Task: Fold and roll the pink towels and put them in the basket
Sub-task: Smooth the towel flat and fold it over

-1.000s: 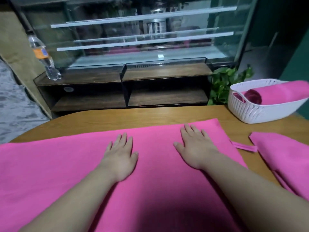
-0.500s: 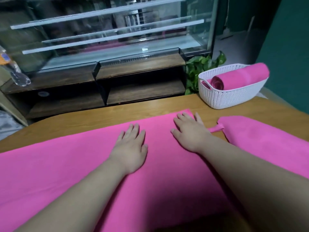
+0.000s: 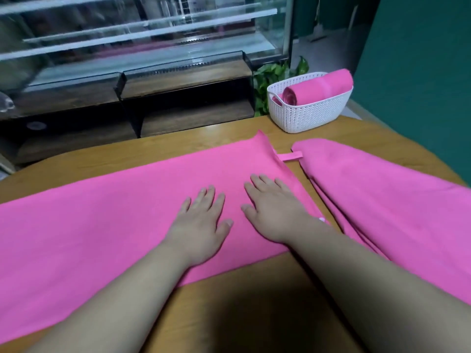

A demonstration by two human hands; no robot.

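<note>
A long pink towel (image 3: 102,212) lies folded flat across the wooden table (image 3: 254,309). My left hand (image 3: 201,222) and my right hand (image 3: 275,207) press flat on its right end, fingers straight, side by side. A small hanging loop (image 3: 290,156) sticks out from the towel's right edge. A second pink towel (image 3: 382,197) lies loosely folded to the right. At the table's far right stands a white woven basket (image 3: 308,113) with a rolled pink towel (image 3: 318,87) in it.
Beyond the table stands a dark wooden shelf unit (image 3: 178,98) under a glass display case (image 3: 140,34). A green plant (image 3: 272,75) grows behind the basket. A green wall (image 3: 420,72) closes the right side.
Both hands have slid to the right along the towel toward its right end, and they now lie closer together. My view has turned to the right.
</note>
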